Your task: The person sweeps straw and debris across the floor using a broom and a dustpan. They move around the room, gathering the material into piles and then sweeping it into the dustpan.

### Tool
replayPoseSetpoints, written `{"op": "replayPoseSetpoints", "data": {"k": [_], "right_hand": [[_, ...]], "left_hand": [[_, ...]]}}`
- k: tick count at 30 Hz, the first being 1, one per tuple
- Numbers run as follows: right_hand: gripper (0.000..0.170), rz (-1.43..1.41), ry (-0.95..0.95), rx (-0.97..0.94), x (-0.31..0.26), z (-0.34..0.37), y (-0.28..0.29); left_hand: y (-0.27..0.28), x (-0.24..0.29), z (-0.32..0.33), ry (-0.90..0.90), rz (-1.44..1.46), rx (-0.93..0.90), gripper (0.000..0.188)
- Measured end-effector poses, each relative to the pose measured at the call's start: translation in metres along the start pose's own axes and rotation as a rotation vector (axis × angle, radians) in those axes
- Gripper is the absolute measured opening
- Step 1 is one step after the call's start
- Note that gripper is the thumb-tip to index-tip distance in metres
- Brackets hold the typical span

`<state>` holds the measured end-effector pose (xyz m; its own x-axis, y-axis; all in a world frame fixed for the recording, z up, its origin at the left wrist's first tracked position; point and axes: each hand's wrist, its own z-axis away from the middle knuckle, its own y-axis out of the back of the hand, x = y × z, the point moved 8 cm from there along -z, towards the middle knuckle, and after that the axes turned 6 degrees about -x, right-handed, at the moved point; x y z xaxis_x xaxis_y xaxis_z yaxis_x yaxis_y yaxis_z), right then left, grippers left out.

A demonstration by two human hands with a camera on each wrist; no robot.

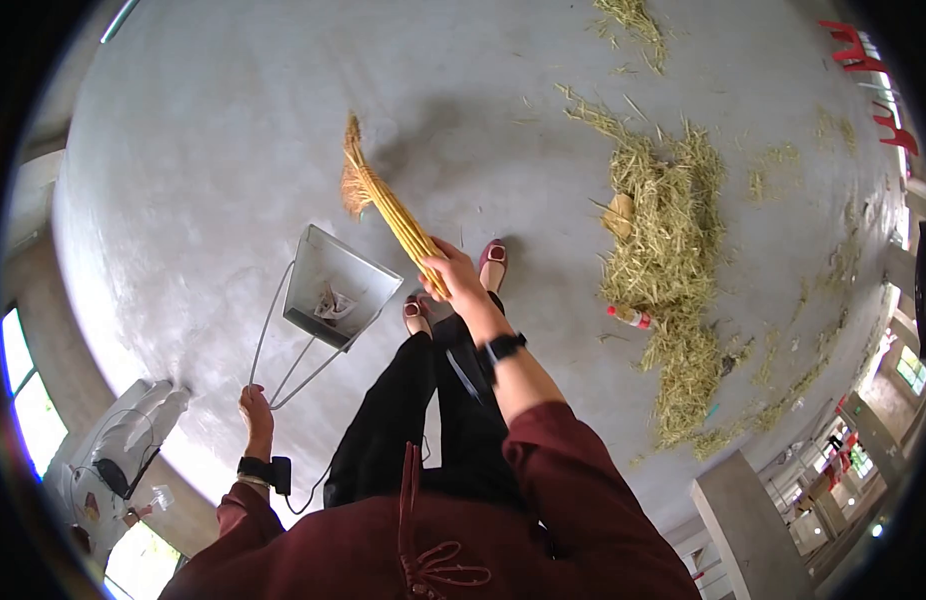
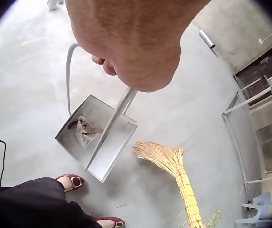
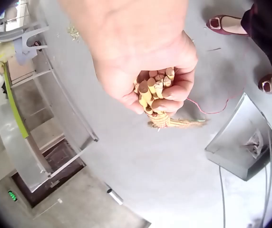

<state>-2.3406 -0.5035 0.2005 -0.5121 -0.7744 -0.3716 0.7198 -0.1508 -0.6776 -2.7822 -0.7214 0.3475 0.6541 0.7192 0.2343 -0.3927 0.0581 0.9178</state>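
My right hand [image 1: 455, 276] grips the bundled yellow handle of a straw broom [image 1: 401, 222]; its brown bristles point away from me, close over the floor. In the right wrist view the cut handle ends show inside the curled fingers [image 3: 173, 93]. My left hand [image 1: 256, 412] holds the bent metal-rod handle of a grey dustpan [image 1: 383, 290]. Crumpled plastic wrapper litter [image 2: 85, 134] lies inside the pan. In the left wrist view the broom's bristles [image 2: 157, 154] are just beside the pan's edge. A small green-white scrap [image 2: 141, 157] shows partly under the bristles.
A long heap of straw [image 1: 673, 210] covers the floor at right, with a red-capped bottle [image 1: 631, 317] and a tan roundish object [image 1: 619, 215] in it. My shoes [image 1: 494, 258] stand near the dustpan. Red chairs [image 1: 853, 48] are at the far right.
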Motion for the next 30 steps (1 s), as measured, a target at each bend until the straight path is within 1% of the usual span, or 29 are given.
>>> {"op": "replayPoseSetpoints", "data": {"k": [3, 5, 6, 7, 8, 9, 10, 11, 12, 13, 14, 15, 17, 18, 19, 21, 23, 25, 26, 27, 28, 29, 30], "right_hand": [[0.043, 0.033, -0.077, -0.013, -0.022, -0.049, 0.026], [0.043, -0.155, -0.006, -0.046, -0.054, -0.049, 0.078], [0.04, -0.094, 0.047, 0.108, -0.081, -0.028, 0.111], [0.038, -0.065, 0.057, 0.176, -0.105, 0.001, 0.146], [0.039, -0.052, 0.076, 0.187, -0.124, 0.024, 0.188], [0.041, 0.031, 0.06, 0.252, -0.148, 0.058, 0.224], [0.026, 0.064, 0.087, 0.565, -0.179, 0.11, 0.237], [0.023, 0.065, 0.14, 0.546, -0.197, 0.133, 0.27], [0.022, 0.042, 0.151, 0.619, -0.214, 0.162, 0.288], [0.021, 0.047, 0.226, 0.546, -0.222, 0.182, 0.311], [0.022, 0.075, 0.278, 0.563, -0.229, 0.199, 0.308], [0.022, 0.101, 0.338, 0.578, -0.24, 0.216, 0.297], [0.023, 0.028, 0.374, 0.666, -0.237, 0.233, 0.273], [0.024, -0.081, 0.396, 0.67, -0.231, 0.225, 0.264], [0.025, -0.191, 0.403, 0.67, -0.219, 0.219, 0.243], [0.028, -0.314, 0.366, 0.495, -0.196, 0.169, 0.212], [0.033, -0.252, 0.221, 0.302, -0.187, 0.094, 0.161], [0.04, -0.223, 0.124, 0.154, -0.198, 0.023, 0.099], [0.042, -0.215, 0.092, 0.123, -0.212, -0.032, 0.097], [0.044, -0.183, 0.078, 0.087, -0.218, -0.063, 0.086], [0.044, -0.177, 0.08, 0.072, -0.225, -0.087, 0.087], [0.044, -0.117, 0.038, 0.06, -0.231, -0.111, 0.084], [0.045, -0.059, -0.004, 0.051, -0.236, -0.128, 0.079]], "left_hand": [[0.016, 0.017, -0.005, 0.065, -0.04, -0.009, 0.03], [0.02, 0.027, -0.002, 0.102, -0.049, -0.012, 0.031], [0.025, 0.037, -0.002, 0.059, -0.066, 0.018, 0.031], [0.027, 0.051, -0.006, 0.01, -0.075, 0.048, 0.031], [0.028, 0.07, -0.008, 0.055, -0.042, 0.016, 0.032], [0.028, 0.08, -0.012, 0.054, -0.036, 0.024, 0.032], [0.031, 0.091, -0.015, 0.028, -0.049, 0.05, 0.032], [0.03, 0.104, -0.022, -0.005, -0.051, 0.088, 0.033], [0.028, 0.108, -0.03, 0.01, -0.058, 0.087, 0.033], [0.026, 0.11, -0.039, 0.028, -0.067, 0.08, 0.033], [0.027, 0.124, -0.04, 0.044, -0.048, 0.094, 0.032], [0.031, 0.125, -0.047, 0.035, -0.025, 0.115, 0.032], [0.026, 0.13, -0.062, -0.011, -0.052, 0.128, 0.032], [0.024, 0.156, -0.063, -0.051, 0.003, 0.166, 0.032], [0.032, 0.168, -0.067, -0.057, 0.02, 0.192, 0.032], [0.024, 0.187, -0.084, -0.026, 0.041, 0.145, 0.031], [0.016, 0.209, -0.104, -0.034, 0.049, 0.135, 0.03], [0.003, 0.231, -0.129, -0.024, 0.002, 0.116, 0.029], [-0.016, 0.262, -0.152, -0.096, -0.011, 0.129, 0.028], [-0.022, 0.276, -0.162, -0.057, 0.007, 0.084, 0.029], [-0.029, 0.287, -0.171, -0.088, 0.023, 0.079, 0.029], [-0.033, 0.299, -0.185, -0.123, 0.04, 0.081, 0.029], [-0.033, 0.305, -0.199, -0.114, 0.017, 0.07, 0.03]]}}
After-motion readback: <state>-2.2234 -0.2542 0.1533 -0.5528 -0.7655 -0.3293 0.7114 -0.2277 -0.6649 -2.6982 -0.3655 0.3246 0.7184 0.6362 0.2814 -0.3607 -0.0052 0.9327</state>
